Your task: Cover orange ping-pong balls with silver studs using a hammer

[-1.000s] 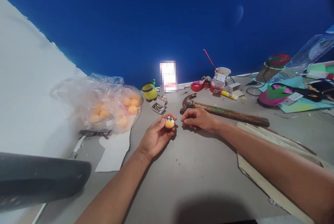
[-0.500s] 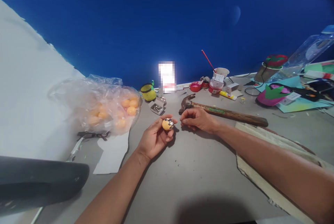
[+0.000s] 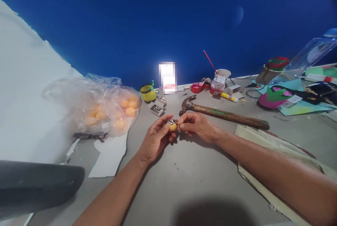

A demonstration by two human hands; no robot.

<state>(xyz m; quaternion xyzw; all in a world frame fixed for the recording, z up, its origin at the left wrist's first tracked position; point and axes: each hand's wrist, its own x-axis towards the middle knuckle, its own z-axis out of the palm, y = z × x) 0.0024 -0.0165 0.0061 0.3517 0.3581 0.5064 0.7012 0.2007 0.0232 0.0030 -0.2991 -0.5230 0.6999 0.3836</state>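
Note:
My left hand (image 3: 156, 138) has its fingers and thumb closed around a small orange ball (image 3: 172, 126), which looks like a table tennis ball. Shiny silver and dark spots, like tack heads, cover its upper side. Right beside it, my right hand (image 3: 196, 126) pinches thumb and forefinger together at the ball's right edge. What sits in that pinch is too small to make out. Behind the hands stands an open little box (image 3: 157, 109) of small silver pieces that look like thumbtacks. A claw hammer (image 3: 223, 114) with a wooden handle lies just beyond my right hand.
A clear plastic bag (image 3: 105, 110) of orange balls sits at left, with glasses (image 3: 91, 136) and white paper (image 3: 109, 157) in front. At the back are a yellow container (image 3: 148, 93) and paper cup (image 3: 222, 74). Folded cloth (image 3: 259, 162) lies under my right forearm.
My right hand has moved left to meet the ball. My left hand has turned the ball, so the studded side now faces up. The view has shifted slightly.

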